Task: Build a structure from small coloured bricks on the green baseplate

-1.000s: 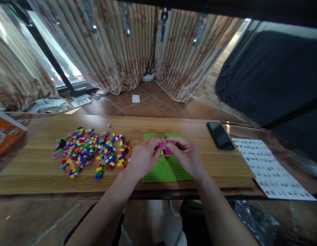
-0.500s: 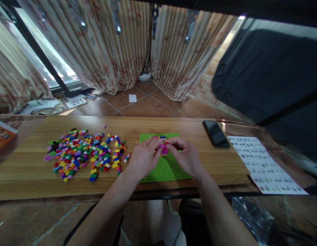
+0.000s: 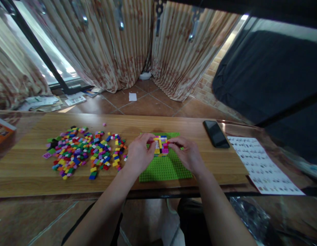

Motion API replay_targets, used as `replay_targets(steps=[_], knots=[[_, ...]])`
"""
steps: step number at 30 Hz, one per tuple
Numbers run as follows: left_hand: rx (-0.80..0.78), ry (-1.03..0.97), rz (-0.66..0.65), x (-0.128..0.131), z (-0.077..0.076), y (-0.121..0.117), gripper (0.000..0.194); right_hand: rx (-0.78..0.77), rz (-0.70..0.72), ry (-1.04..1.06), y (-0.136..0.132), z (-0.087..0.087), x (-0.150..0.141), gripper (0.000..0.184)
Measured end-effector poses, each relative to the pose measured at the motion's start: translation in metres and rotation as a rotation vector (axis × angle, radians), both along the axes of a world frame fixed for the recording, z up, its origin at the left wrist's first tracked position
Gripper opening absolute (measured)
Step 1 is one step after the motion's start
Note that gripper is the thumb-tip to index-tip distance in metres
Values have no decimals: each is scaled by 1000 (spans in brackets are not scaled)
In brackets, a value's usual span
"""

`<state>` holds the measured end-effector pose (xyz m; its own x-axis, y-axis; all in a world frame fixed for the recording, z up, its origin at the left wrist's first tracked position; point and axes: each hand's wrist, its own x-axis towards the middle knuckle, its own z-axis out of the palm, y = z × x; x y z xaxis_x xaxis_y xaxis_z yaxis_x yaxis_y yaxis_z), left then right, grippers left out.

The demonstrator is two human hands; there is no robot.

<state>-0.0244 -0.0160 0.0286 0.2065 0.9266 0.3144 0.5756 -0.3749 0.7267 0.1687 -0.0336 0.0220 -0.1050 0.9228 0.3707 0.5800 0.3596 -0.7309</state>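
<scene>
Noting from the near side: crumpled clear plastic (image 3: 252, 218) sits low at right, below the front edge of the wooden tabletop (image 3: 214, 172). On that top, close to the front edge, lies a green studded baseplate (image 3: 164, 172).

Brick build (image 3: 161, 146), mixed yellow, pink, blue and white, is over the far half of the baseplate, between the two hands. Right hand (image 3: 187, 155): thumb and forefinger pinched on a small red piece (image 3: 169, 143) at the build's right edge. Left hand (image 3: 141, 153): fingers curled at the build's left edge; they hide their own tips, so whether they grip anything cannot be told.

Loose bricks (image 3: 75, 150) in many colours spread across the tabletop, left of the baseplate. Printed sheet (image 3: 266, 164) lies past the tabletop's right end; black phone (image 3: 216, 134) rests near the far right corner.

Beyond: tiled floor (image 3: 153, 106) with a small white paper (image 3: 132, 97), then striped curtains (image 3: 117, 51).
</scene>
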Motion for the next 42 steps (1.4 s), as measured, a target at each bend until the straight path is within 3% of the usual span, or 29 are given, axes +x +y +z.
replay_targets(steps=[9, 15, 24, 30, 42], knots=[[2, 7, 80, 2, 2, 1, 13, -82, -34, 150, 0, -6, 0, 11], [-14, 10, 91, 3, 1, 1, 15, -90, -25, 129, 0, -4, -4, 12], [-71, -47, 167, 18, -5, 0, 46, -75, -30, 99, 1, -7, -5, 13], [-198, -116, 220, 27, -12, 4, 51, -104, -19, 121, 0, -6, -4, 11], [-257, -198, 215, 25, -22, 10, 41, -160, -95, 207, 4, -9, -1, 23]])
